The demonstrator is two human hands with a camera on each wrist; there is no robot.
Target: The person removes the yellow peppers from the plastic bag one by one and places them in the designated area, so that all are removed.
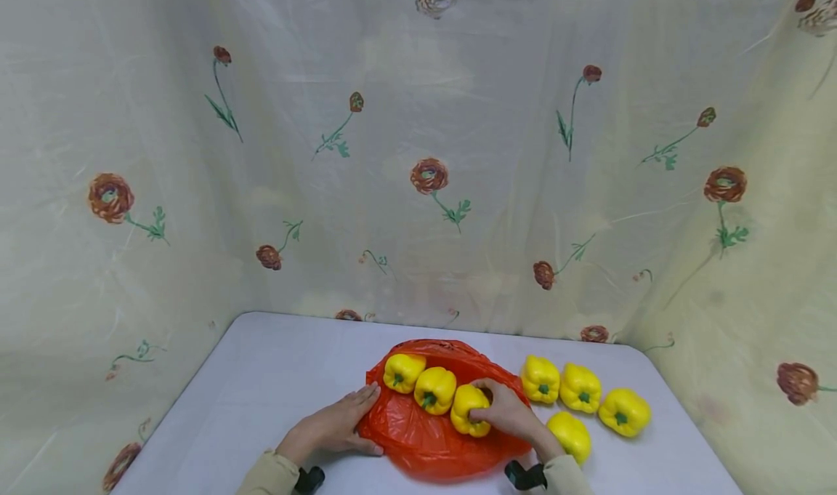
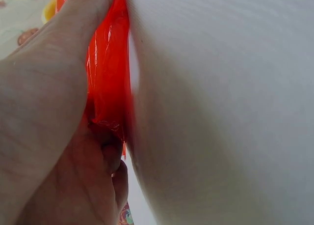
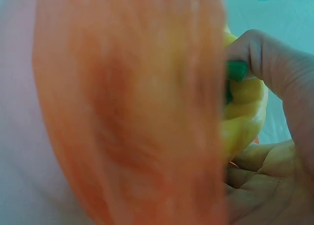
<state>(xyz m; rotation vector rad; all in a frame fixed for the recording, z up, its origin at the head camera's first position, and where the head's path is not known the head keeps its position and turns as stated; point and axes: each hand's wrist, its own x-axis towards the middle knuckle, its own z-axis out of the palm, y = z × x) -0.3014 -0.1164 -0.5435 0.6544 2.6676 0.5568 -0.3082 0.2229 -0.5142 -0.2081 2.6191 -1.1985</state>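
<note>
A red plastic bag [image 1: 418,437] lies spread on the table, with two yellow bell peppers [image 1: 404,373] [image 1: 435,390] in its opening. My left hand [image 1: 340,424] grips the bag's left edge; the left wrist view shows red film [image 2: 109,72] between its thumb side and its curled fingers. Over the bag's right part, my right hand [image 1: 513,413] holds another yellow bell pepper [image 1: 466,411]. Up close in the right wrist view, its thumb lies by that pepper's green stem [image 3: 237,70], with fingers around the far side. Blurred bag film [image 3: 127,112] hides much of that view.
Several more yellow bell peppers [image 1: 580,388] stand on the white table [image 1: 275,364] right of the bag, one of them [image 1: 570,437] close beside my right forearm. A flower-printed curtain [image 1: 418,262] rises behind the table and along both sides.
</note>
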